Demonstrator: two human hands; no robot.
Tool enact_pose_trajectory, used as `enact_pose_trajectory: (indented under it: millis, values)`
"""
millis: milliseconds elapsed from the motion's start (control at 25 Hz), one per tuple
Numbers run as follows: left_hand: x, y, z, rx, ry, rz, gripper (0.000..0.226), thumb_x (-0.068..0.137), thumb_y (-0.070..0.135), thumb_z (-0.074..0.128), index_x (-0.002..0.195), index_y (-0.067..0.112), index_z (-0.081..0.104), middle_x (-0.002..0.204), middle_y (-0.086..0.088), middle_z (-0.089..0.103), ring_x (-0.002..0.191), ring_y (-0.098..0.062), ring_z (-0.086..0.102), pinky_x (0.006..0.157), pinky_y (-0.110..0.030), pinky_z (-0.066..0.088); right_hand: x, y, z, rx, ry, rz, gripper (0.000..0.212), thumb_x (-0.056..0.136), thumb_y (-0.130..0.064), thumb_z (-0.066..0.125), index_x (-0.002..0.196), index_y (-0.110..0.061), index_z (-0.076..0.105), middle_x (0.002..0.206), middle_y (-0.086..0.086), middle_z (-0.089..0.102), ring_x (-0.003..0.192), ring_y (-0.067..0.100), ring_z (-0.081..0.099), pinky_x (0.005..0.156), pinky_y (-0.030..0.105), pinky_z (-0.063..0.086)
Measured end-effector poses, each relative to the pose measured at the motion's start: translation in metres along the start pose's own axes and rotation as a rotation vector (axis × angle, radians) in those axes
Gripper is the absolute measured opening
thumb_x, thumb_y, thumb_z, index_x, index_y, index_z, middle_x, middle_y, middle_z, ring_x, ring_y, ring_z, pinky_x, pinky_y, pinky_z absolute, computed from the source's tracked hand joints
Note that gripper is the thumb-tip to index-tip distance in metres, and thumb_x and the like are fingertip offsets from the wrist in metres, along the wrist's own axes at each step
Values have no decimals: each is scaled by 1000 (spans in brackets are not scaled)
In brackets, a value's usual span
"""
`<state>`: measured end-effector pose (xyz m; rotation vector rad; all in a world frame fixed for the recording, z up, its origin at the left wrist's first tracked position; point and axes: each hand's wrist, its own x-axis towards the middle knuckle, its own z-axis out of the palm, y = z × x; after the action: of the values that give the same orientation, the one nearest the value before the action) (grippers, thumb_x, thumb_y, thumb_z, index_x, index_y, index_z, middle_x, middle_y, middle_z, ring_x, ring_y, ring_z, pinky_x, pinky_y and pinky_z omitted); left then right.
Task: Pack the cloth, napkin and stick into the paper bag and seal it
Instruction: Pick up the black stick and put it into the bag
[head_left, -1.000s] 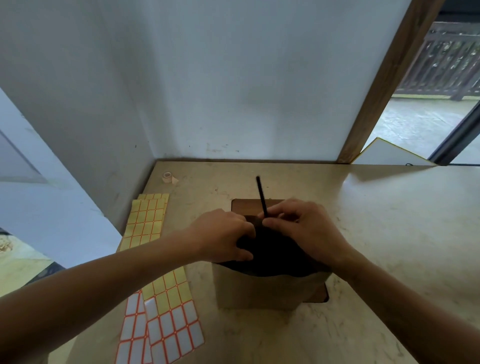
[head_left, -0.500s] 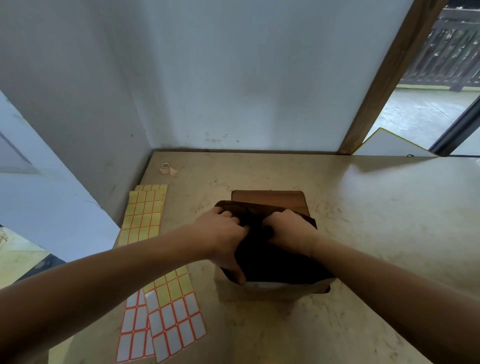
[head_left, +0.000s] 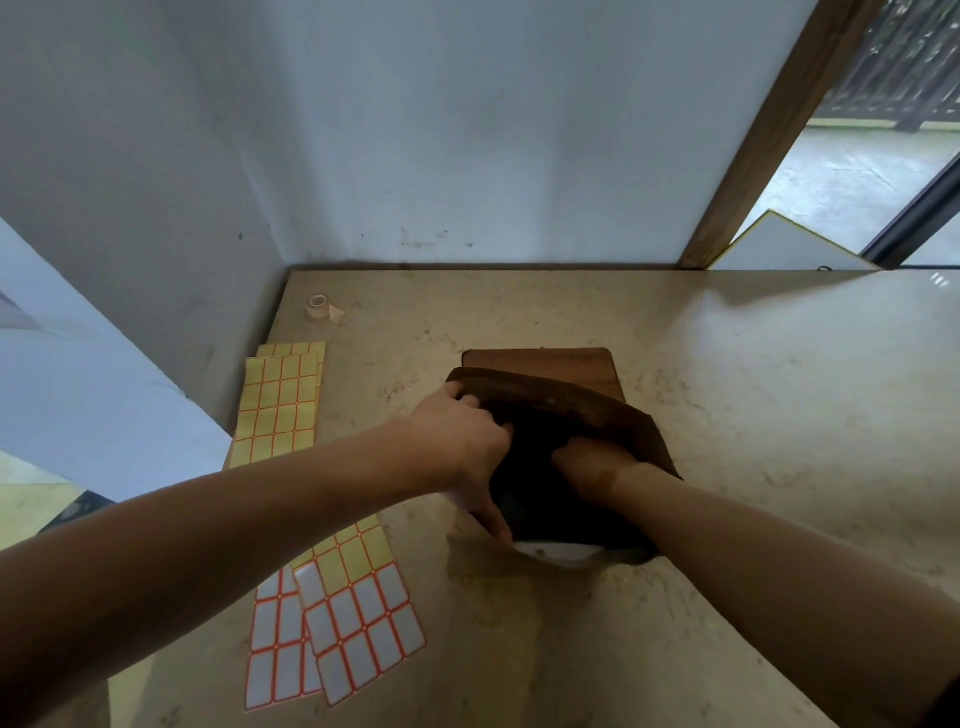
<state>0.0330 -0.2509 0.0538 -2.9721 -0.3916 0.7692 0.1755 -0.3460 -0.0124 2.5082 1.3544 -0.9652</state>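
Both sets of fingers are busy: the left hand (head_left: 462, 441) pinches the paper bag (head_left: 561, 410) rim, thumb down its near side, while the right hand (head_left: 592, 462) is sunk inside, fingers hidden. The stick that poked up a second ago is gone below the rim, so sealing looks next, sticker sheets (head_left: 358, 613) just beside

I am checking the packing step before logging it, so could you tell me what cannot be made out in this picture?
- Head view: bag contents, hidden in the paper bag's dark interior.
- Right hand fingers, buried inside the bag.
- Left hand fingertips, curled over the bag's rim.
- Tape roll, too small for detail.
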Motion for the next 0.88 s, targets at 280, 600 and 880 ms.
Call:
enact_pose_trajectory:
  millis: [280,600,880]
  values:
    - [4,3,-3,1,-32,26,105,60,87,56,142,24,40,133,-2,55,129,-28,42,114,-50,17,1,2,10,155,-9,33,37,101,-21,34,129,-8,53,135,17,53,123,31,49,99,35,36]
    - [4,2,-3,-23,-20,42,104,59,87,57,141,26,41,129,-1,58,125,-27,45,113,-49,21,6,4,8,215,-28,-10,41,102,-28,35,139,-13,45,143,15,46,130,28,44,106,34,31]
    - [4,-2,1,-39,7,55,109,55,90,56,142,28,39,130,0,57,126,-26,45,111,-47,22,4,8,5,275,-31,-16,36,100,-26,36,131,-15,52,135,15,52,122,28,49,102,35,35]
